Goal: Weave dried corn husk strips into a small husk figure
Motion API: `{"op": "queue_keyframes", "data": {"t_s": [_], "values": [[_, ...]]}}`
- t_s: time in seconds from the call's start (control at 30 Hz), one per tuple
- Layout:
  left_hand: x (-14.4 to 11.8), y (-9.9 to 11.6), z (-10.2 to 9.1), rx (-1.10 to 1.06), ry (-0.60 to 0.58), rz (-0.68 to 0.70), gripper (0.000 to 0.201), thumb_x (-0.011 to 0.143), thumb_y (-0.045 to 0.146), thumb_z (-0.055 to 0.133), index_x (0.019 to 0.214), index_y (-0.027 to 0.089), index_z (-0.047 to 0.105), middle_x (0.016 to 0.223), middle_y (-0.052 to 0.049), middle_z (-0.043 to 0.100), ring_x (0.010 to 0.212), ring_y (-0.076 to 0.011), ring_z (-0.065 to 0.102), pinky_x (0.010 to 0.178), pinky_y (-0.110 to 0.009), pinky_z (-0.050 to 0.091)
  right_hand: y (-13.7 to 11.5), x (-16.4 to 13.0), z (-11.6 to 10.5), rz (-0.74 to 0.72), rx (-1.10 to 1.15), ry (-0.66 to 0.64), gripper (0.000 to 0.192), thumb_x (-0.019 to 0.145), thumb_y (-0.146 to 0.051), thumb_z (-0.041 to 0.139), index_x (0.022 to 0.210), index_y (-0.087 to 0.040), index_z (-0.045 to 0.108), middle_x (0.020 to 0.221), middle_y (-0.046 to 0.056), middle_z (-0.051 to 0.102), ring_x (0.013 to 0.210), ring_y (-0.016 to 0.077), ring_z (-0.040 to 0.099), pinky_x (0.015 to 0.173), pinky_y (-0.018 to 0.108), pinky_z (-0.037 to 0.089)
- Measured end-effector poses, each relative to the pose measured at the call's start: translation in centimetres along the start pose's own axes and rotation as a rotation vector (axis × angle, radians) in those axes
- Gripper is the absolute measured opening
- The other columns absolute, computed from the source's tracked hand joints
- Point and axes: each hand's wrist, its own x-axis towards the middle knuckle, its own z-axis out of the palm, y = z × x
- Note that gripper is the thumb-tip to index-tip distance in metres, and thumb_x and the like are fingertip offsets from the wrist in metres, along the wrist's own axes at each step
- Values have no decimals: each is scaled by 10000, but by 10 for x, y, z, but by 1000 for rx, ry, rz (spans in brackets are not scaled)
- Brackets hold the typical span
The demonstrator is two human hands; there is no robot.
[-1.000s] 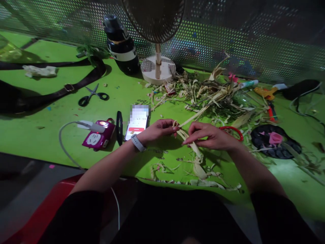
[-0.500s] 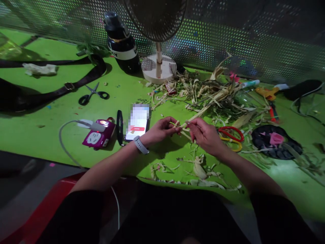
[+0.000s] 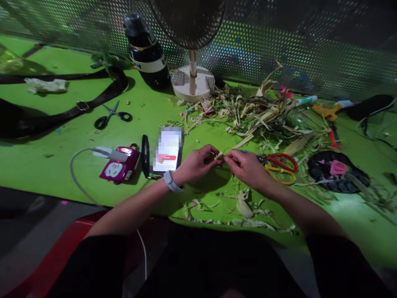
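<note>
My left hand [image 3: 203, 161], a pale watch [image 3: 172, 181] on its wrist, is closed in a pinch on a small folded strip of pale corn husk [image 3: 219, 156]. My right hand [image 3: 242, 165] meets it from the other side, thumb and forefinger pinched together at the strip's end. A thin dark thread or stem sticks up between the two hands. Just right of my right hand lie shears [image 3: 281, 165] with one red and one yellow handle, their blades partly behind that hand. Husk scraps [image 3: 244, 205] lie on the green tabletop [image 3: 192, 192] below.
Dried husks and leaves [image 3: 260, 107] are heaped behind the hands. A phone [image 3: 167, 151] and purple power adapter [image 3: 120, 164] lie to the left, with black scissors [image 3: 113, 116] beyond. A fan [image 3: 192, 82] and dark bottle [image 3: 148, 62] stand behind. A black tray [image 3: 338, 171] is at right.
My hands have drawn closer together and their fingertips now nearly meet. The longer husk ends that stuck out between them no longer show. The shears by my right hand are more exposed.
</note>
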Motion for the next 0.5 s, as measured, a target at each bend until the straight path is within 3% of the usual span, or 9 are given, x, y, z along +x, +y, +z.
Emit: {"op": "queue_keyframes", "data": {"t_s": [0.13,0.23,0.33,0.5], "values": [[-1,2,0,9,-19,7,268,830,331,592,989,147,477,834,-68,708,760,-148,677,659,-238,499,-4,-5,3,-33,57,31,370,902,-277,387,1249,-149,379,712,11,612,555,150,527,571,271,364],[-2,4,-1,3,-37,28,236,839,304,576,985,150,473,819,-60,705,744,-141,676,650,-233,501,-5,-7,5,-91,119,38,494,882,-252,397,1346,-158,254,747,7,594,569,145,527,576,272,384],[-3,5,-1,73,-49,67,205,838,289,562,971,150,490,823,-59,698,753,-149,677,653,-240,503,-5,-8,9,-15,178,38,467,884,-346,451,1289,-172,297,694,-20,563,533,134,520,531,251,370],[-4,2,3,291,27,82,240,802,182,558,1029,163,480,796,-34,705,743,-158,678,640,-238,475,-3,-4,17,93,117,31,315,868,-401,499,1102,-200,434,723,1,619,569,146,566,533,243,383]]}}
